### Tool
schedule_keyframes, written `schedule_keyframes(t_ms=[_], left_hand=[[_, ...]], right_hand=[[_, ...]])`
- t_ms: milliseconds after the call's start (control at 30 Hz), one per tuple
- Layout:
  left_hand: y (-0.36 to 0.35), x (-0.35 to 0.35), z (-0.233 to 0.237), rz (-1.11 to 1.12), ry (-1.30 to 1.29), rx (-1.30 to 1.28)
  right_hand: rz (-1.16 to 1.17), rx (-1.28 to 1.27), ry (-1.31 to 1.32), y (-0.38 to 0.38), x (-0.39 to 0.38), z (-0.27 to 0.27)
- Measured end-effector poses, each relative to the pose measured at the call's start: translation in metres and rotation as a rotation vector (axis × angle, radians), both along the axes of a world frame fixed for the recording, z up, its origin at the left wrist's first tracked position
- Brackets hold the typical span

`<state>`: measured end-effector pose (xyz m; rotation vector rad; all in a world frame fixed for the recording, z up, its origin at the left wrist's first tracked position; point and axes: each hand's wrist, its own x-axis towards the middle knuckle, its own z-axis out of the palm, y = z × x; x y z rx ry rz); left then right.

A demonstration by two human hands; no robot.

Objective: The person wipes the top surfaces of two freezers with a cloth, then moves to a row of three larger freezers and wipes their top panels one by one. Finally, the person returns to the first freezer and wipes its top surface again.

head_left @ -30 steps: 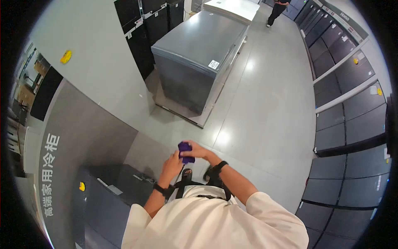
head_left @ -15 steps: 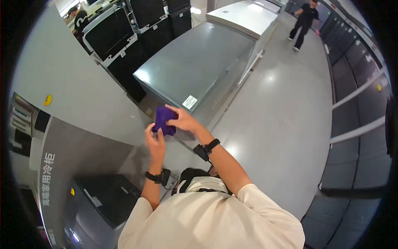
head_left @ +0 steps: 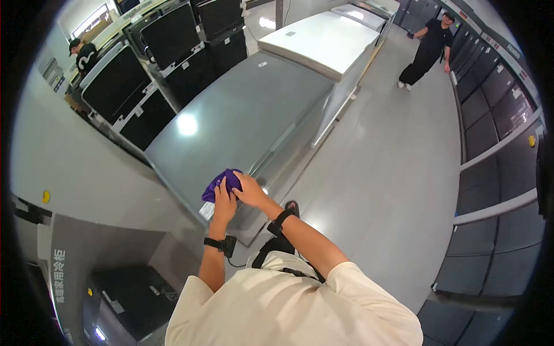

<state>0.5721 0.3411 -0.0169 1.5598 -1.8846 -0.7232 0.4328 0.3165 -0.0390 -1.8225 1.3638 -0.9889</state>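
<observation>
A crumpled purple cloth [head_left: 209,191] is held between both hands over the near corner of a large grey chest freezer [head_left: 231,115]. My left hand [head_left: 224,206] grips its lower side, fingers bent over the fabric. On the cloth's right edge, my right hand [head_left: 249,191] pinches the fabric with thumb and fingers. Just below the cloth, a white label [head_left: 206,211] shows on the freezer lid. Each wrist wears a black strap with a small device.
A white-topped unit [head_left: 323,39] stands behind the grey freezer. Up the aisle on the right is a person [head_left: 434,49] in black; another person [head_left: 86,56] is at the far left. Dark cabinets [head_left: 490,230] line the right side, and a black appliance [head_left: 135,300] sits lower left.
I have moved forward, closer to the grey freezer. The cloth, spread flatter before, is now bunched, and my hands are closer together. The person in the aisle has come nearer.
</observation>
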Motion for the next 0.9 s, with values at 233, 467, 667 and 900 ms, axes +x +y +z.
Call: schedule_keyframes(t_ms=[233,467,667,900], left_hand=[[-0.095,-0.108,-0.011,0.023,0.040,-0.003],[-0.157,-0.142,-0.015,0.040,0.136,0.137],[-0.177,-0.194,0.042,0.376,0.706,0.200],[-0.221,-0.227,-0.031,0.415,0.314,0.051]], right_hand=[[0.083,-0.135,0.194,-0.083,-0.116,-0.010],[0.210,-0.044,0.486,-0.147,-0.187,0.041],[0.008,0.174,0.106,-0.230,-0.265,0.057],[-0.396,-0.386,0.028,-0.387,-0.425,0.197]])
